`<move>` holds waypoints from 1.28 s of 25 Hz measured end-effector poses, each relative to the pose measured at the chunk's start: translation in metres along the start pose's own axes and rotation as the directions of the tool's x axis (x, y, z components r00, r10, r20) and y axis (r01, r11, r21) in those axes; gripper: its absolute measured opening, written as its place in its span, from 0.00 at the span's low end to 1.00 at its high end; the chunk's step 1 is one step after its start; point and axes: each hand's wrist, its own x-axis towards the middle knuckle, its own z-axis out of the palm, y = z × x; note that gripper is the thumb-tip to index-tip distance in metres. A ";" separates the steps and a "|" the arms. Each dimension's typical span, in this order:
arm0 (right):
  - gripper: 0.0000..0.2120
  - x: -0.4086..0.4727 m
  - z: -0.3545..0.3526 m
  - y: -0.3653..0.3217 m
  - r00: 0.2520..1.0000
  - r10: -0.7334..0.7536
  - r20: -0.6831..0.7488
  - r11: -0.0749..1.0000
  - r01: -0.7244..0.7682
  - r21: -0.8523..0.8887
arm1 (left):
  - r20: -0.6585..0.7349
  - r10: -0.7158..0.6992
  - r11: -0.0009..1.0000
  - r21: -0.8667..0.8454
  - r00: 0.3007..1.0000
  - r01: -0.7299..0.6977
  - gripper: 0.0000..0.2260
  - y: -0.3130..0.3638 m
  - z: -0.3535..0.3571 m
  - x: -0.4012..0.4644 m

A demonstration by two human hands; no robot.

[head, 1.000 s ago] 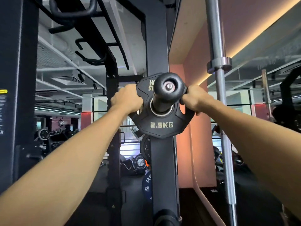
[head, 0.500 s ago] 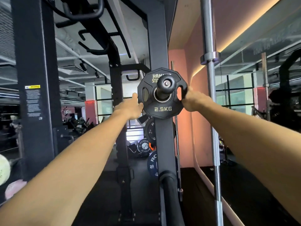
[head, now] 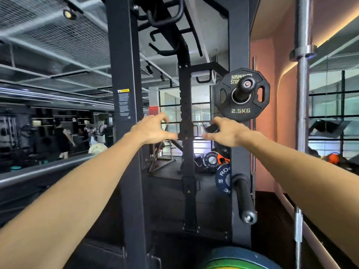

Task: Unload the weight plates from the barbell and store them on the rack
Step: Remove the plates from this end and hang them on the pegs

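Observation:
A black 2.5 kg plate (head: 241, 111) hangs on the upper storage peg (head: 243, 88) of the black rack upright (head: 240, 152). My left hand (head: 153, 131) and my right hand (head: 227, 133) hover below and to the left of the plate, both empty with fingers spread, touching nothing. A grey barbell shaft (head: 38, 170) runs in from the left under my left forearm. At the bottom edge lies a blue and green plate (head: 239, 259). A lower peg (head: 244, 199) on the upright stands bare, with a blue 20 plate (head: 223, 179) behind it.
A vertical steel bar (head: 302, 113) with a collar stands at the right by a mirror wall. A second black upright (head: 126, 113) rises at centre left. Plates (head: 210, 161) lie on the floor behind the rack. People stand at the far left.
Both hands have let go of the 2.5 kg plate and dropped down and left of it. The plate stays on the upper peg. The view has pulled back and turned left.

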 end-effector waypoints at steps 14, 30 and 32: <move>0.31 -0.028 0.075 -0.268 0.943 -0.254 0.215 0.940 0.189 0.284 | 0.023 -0.276 0.961 0.027 0.961 0.276 0.31 -0.236 -0.154 -0.169; 0.30 0.037 0.183 -0.471 0.930 -0.268 0.251 0.926 0.177 0.333 | 0.080 -0.324 0.946 0.005 0.943 0.325 0.31 -0.457 -0.195 -0.180; 0.29 0.065 0.196 -0.469 0.930 -0.266 0.254 0.925 0.172 0.339 | 0.093 -0.316 0.949 0.018 0.944 0.315 0.31 -0.470 -0.180 -0.154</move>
